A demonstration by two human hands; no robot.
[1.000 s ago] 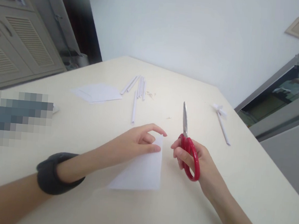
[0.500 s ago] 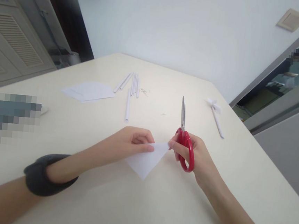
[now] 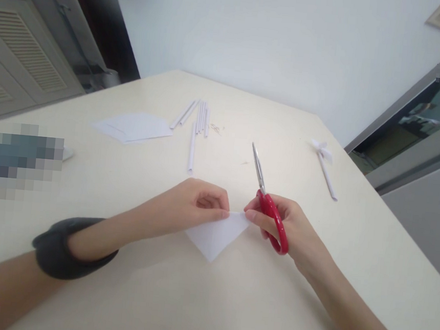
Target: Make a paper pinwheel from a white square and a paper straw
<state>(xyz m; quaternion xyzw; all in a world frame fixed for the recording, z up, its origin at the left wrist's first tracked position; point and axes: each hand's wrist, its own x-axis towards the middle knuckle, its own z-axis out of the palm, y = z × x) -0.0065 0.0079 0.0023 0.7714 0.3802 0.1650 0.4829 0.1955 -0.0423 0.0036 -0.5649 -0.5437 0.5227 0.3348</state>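
A small white paper folded into a triangle (image 3: 217, 236) lies on the cream table (image 3: 231, 299) in front of me, point toward me. My left hand (image 3: 197, 206) has its fingers curled and pinches the paper's top edge. My right hand (image 3: 284, 227) holds red-handled scissors (image 3: 268, 205) with the blades closed and pointing away. Its thumb and forefinger also press the paper's top right corner, next to the left hand's fingertips. A dark band sits on my left wrist.
Several rolled white paper sticks (image 3: 199, 119) lie at the table's far middle, flat white sheets (image 3: 133, 126) to their left. A paper pinwheel on a stick (image 3: 325, 166) lies at the right, near the table's edge. A cabinet (image 3: 16, 65) stands far left.
The paper went from a flat sheet to a folded triangle. My right hand moved left with the scissors until its fingertips met the paper's corner; the blades tilted left.
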